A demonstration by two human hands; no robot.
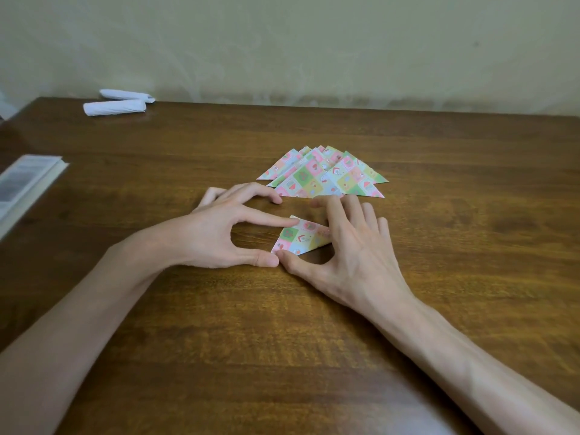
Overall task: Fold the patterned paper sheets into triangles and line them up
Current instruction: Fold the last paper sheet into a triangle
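- My left hand (216, 233) grips nothing. Its fingers are straight, with the forefinger tip on the far corner of the small folded triangle (301, 238) and the thumb tip at its near left corner.
- My right hand (351, 246) is spread too, its straight fingers pressing down on the triangle's right part. Its thumb meets the left thumb at that near corner.
- The triangle lies flat in the middle of the worktop (282, 334), between my hands, its right end hidden under my fingers.
- Just beyond it, on the far side, the finished triangles (320, 177) overlap in a fan, more a heap than a line.
- I judge this to be the creasing step: pressing the fold flat.
- Next, I think, I should run a fingertip firmly along the folded edge. Then I can lift the piece by a corner and lay it with the others, edges matched.
- Two white paper rolls (114, 106) lie at the far left, well apart from the work.
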